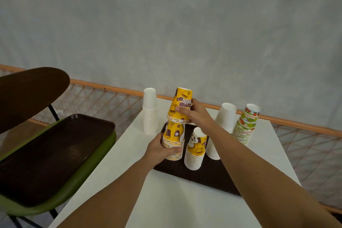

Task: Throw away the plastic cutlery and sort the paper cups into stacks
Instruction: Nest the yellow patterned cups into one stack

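Observation:
My right hand (192,114) grips a short stack of upside-down yellow coffee cups (180,104), resting on top of a lower yellow stack (174,139). My left hand (161,149) holds that lower stack near its base, on the dark brown tray (196,177). A second yellow stack (196,149) stands on the tray just to the right. Behind my right forearm rises a plain white stack (224,116). A fruit-patterned stack (245,124) stands at the far right, and a small white stack (150,110) at the back left of the white table (166,200). No cutlery is visible.
A green chair (88,176) at the left carries another brown tray (51,155); its dark backrest (27,90) juts over it. A wood-framed mesh railing (296,124) runs behind the table in front of a grey wall.

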`<state>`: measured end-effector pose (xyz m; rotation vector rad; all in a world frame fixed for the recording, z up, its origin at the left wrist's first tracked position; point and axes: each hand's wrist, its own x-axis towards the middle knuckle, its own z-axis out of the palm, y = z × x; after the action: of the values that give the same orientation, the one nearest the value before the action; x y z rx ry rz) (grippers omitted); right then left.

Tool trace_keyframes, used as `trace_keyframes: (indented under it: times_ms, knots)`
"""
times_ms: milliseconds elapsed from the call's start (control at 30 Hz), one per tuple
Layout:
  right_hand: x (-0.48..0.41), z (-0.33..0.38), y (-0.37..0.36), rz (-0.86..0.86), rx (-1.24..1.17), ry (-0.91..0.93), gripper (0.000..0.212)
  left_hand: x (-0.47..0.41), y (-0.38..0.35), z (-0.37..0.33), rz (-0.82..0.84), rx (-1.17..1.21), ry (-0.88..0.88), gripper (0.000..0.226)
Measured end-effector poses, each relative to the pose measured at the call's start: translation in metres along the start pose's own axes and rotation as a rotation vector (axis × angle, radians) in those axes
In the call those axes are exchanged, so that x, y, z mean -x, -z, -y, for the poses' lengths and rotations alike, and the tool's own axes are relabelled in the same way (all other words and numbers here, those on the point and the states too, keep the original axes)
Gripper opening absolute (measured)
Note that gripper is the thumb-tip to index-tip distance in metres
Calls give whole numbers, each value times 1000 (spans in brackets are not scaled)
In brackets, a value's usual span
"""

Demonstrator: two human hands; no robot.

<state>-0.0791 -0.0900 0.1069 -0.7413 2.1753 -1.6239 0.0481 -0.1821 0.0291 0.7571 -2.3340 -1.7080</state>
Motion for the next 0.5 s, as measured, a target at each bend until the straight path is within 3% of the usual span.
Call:
trace_keyframes:
  times_ms: [233, 500]
  knots:
    - [-10, 12, 20, -150, -128, 48, 51, -3, -2, 5, 7, 47, 9, 68]
    - [4, -13, 40, -223, -19, -2, 56, -6, -2, 12, -13, 63, 46, 69]
